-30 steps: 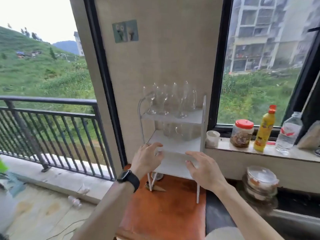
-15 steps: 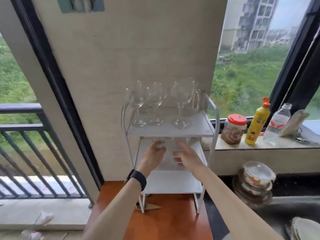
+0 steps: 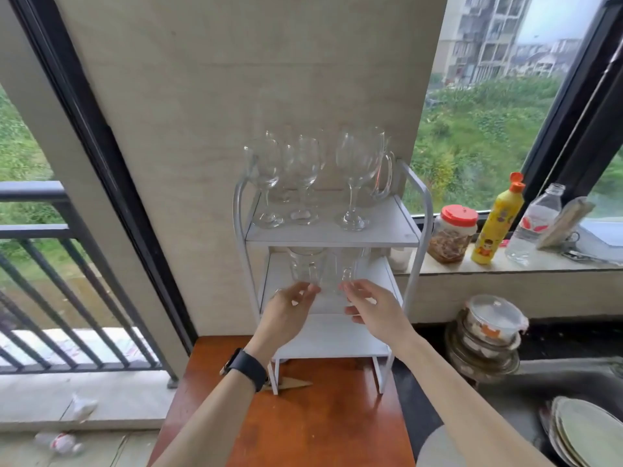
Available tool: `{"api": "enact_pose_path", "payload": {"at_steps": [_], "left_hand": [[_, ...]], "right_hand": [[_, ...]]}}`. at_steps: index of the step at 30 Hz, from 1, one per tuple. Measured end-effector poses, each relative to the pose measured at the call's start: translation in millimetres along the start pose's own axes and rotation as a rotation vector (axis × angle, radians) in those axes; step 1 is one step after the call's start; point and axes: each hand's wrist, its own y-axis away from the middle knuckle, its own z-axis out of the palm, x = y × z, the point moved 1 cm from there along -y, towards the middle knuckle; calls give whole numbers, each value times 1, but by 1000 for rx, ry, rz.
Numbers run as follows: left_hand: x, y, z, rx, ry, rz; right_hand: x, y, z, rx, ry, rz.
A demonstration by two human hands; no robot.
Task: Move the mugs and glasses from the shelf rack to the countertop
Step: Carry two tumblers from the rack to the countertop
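Both the left hand (image 3: pixel 286 315) and the right hand (image 3: pixel 374 308) reach over the orange surface (image 3: pixel 320 433) into the shelf rack (image 3: pixel 387 227), fingers loosely curled at clear mugs (image 3: pixel 305 269) on its middle tier; whether they pinch the glass I cannot tell. Wine glasses (image 3: pixel 303 163) stand on its top tier.

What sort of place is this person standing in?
Most likely a home kitchen beside a balcony: a white shelf rack holding wine glasses stands on the counter, stacked plates sit by a dark sink, and a food jar and bottles line the windowsill.
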Motion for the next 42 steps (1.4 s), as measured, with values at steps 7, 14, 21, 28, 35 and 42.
{"api": "enact_pose_path", "payload": {"at_steps": [7,14,21,28,35,42], "left_hand": [[14,15,-1,-18,214,-42],[38,16,2,9,515,-173],[25,31,4,-16,649,-188],[49,84,18,-169,667,-84],[131,142,97,-394,661,-27],[225,255,268,-730,671,-10]], "right_hand": [[-10,20,-1,32,-60,28],[-26,11,12,19,-186,105],[-11,26,3,97,-208,72],[3,101,-38,136,-347,-23],[29,228,-140,406,-486,-45],[90,427,-278,826,-375,-8]]}}
